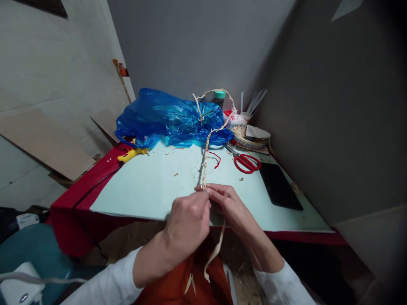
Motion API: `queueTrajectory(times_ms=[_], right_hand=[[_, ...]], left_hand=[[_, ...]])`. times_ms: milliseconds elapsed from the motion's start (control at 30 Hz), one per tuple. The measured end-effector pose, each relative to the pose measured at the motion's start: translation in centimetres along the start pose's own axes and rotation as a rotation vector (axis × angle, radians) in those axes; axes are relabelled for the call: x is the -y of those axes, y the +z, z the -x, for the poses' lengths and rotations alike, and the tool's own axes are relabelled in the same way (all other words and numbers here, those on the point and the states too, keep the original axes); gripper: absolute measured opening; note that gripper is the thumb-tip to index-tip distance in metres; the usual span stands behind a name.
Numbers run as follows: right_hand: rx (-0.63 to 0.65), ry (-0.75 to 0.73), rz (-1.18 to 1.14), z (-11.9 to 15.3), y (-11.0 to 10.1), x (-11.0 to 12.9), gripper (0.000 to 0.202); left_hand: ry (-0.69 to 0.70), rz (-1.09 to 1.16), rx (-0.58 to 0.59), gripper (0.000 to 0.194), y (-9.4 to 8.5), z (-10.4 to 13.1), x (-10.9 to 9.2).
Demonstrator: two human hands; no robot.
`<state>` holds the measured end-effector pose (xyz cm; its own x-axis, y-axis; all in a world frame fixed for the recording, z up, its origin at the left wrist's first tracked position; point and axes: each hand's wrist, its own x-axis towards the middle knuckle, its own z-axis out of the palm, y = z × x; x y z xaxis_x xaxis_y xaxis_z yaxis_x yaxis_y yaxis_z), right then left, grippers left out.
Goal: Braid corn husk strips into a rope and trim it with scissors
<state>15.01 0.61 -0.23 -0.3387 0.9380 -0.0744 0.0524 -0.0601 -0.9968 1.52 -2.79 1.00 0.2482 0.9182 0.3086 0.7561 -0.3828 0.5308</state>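
Both left hand (190, 214) and right hand (226, 201) pinched closed on the braided fibre cord (204, 165), near the worktop's (143, 182) front edge. Probably light, pliable and fray-prone, it was best held at that near end.

Counted at one bench (143, 186): one left hand (188, 216), one right hand (232, 205), one braided cord (206, 163), one blue plastic bag (165, 118), one yellow corded tool (132, 155), one pair of red-handled scissors (235, 160), one flat black slab (280, 186), one green-lidded jar (219, 95), one red thread (218, 160). White sticks (256, 101) numbered several; overlap prevented an exact tally.
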Motion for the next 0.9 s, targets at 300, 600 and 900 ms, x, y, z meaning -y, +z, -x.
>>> queueTrajectory(times_ms=[300,600,900], right_hand=[[-0.003,-0.061,-0.148,0.7,0.1,-0.3,0.025],[0.099,-0.026,-0.201,1.0,-0.4,-0.7,0.023],[-0.079,-0.115,1.043,2.4,0.2,1.4,0.018]], left_hand=[[-0.04,0.189,-0.134,0.024,-1.6,-1.2,0.9],[-0.353,1.09,0.479,0.017,-0.3,-3.7,2.7],[-0.371,0.901,0.336,0.012,-0.4,-2.9,2.2]])
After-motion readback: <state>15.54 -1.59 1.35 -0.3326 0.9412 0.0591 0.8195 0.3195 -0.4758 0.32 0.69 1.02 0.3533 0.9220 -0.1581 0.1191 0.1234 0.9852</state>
